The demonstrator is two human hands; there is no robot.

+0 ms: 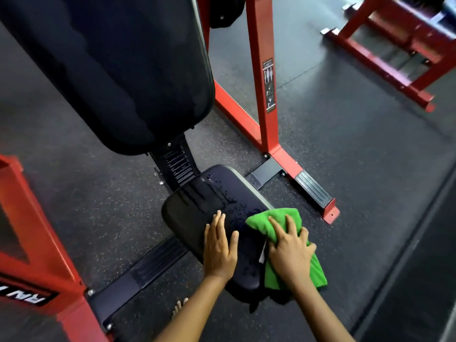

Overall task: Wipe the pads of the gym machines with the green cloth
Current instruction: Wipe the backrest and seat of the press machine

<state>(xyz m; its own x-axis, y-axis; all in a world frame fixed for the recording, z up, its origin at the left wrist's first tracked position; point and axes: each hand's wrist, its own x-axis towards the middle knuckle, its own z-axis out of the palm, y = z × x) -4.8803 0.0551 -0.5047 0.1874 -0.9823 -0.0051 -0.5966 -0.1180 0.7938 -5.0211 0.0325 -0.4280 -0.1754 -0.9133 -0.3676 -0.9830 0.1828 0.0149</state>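
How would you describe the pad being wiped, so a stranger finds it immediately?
Start at the red steel frame. Below its large black back pad sits the small black seat pad. Only it carries water droplets and a green cloth.

Red frame (261,77) on speckled floor (357,149)

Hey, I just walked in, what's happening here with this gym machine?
A person is wiping down a red-framed gym machine. Their right hand presses a crumpled green microfibre cloth onto the right edge of the black padded seat, while the left hand rests flat on the seat beside it. Droplets and wet streaks of liquid cover the part of the seat ahead of the cloth, so that area looks not yet wiped. The large black back pad stands above.
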